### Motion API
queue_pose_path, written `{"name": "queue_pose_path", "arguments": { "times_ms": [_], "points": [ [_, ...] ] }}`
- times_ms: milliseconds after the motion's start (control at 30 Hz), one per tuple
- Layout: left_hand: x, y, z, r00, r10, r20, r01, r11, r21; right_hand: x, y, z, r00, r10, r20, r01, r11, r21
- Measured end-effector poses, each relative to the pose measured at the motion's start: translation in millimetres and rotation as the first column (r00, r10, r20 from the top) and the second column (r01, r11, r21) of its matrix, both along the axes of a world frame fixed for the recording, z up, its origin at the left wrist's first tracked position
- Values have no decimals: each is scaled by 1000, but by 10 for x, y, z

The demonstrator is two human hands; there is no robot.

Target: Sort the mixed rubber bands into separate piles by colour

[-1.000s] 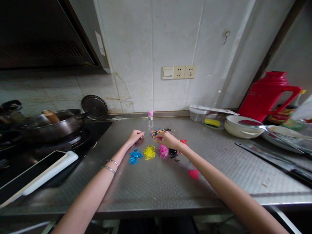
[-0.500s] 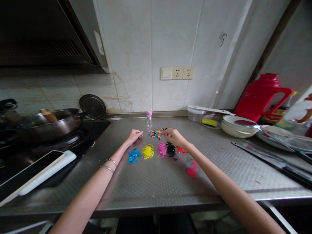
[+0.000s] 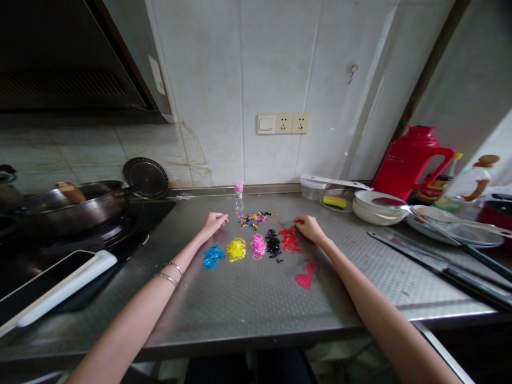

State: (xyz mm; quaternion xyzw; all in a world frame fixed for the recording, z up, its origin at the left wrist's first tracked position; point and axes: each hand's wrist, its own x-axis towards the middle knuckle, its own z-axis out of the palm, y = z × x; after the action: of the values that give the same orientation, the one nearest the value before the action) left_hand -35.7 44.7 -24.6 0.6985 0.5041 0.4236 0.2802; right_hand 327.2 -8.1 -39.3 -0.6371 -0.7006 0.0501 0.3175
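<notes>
A mixed-colour heap of small bands point(image 3: 253, 220) lies on the metal counter point(image 3: 240, 304). In front of it are separate piles: blue point(image 3: 213, 256), yellow point(image 3: 236, 249), pink point(image 3: 258, 246), black point(image 3: 273, 244) and red point(image 3: 289, 240). My left hand point(image 3: 215, 221) rests left of the mixed heap, fingers closed; whatever is in them is too small to make out. Just beyond the red pile, on its right, my right hand point(image 3: 308, 225) has its fingers pinched together, their contents hidden.
Behind the heap stands a small bottle with a pink cap point(image 3: 239, 198). A red flask point(image 3: 412, 162), bowls point(image 3: 378, 213), a sponge point(image 3: 334, 202) and a knife point(image 3: 416, 256) are on the right. At left, a pan point(image 3: 72, 210) sits on the stove near a phone point(image 3: 48, 285).
My right hand has moved right, from the mixed heap to beside the red pile, uncovering the red bands. My left hand stays left of the heap. The camera view has shifted slightly.
</notes>
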Motion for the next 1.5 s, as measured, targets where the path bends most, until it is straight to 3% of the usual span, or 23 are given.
{"name": "queue_pose_path", "arguments": {
  "times_ms": [133,267,367,567,667,933,1133,1300,1400,1500],
  "points": [
    [176,-93,166,996,-58,-64,66,988,142,3,2,-3,1000,10,-25,-10,1000,4],
    [499,-109,221,955,-200,-221,236,960,153,10,4,-8,1000,15,-15,-15,1000,0],
    [751,-31,223,907,-230,-354,300,941,156,4,-3,-5,1000,22,4,-22,1000,6],
    [1137,242,284,805,-74,-589,200,968,151,-12,-7,-11,996,50,71,-52,998,29],
    [1292,336,273,760,-52,-648,168,979,118,-17,-7,-14,996,56,71,-58,998,36],
    [1596,357,178,672,1,-741,110,989,102,-28,-25,11,996,62,71,-65,997,43],
    [1622,391,106,726,15,-687,53,996,77,-14,-14,3,994,76,77,-79,996,41],
    [1579,428,94,802,42,-596,58,987,149,-10,-11,-13,994,80,72,-84,995,52],
    [1529,426,119,847,5,-532,106,978,179,-6,-2,-24,994,80,80,-85,995,51],
    [1442,367,146,865,-133,-485,244,954,173,0,9,-33,991,86,104,-92,994,53]
  ]
}}
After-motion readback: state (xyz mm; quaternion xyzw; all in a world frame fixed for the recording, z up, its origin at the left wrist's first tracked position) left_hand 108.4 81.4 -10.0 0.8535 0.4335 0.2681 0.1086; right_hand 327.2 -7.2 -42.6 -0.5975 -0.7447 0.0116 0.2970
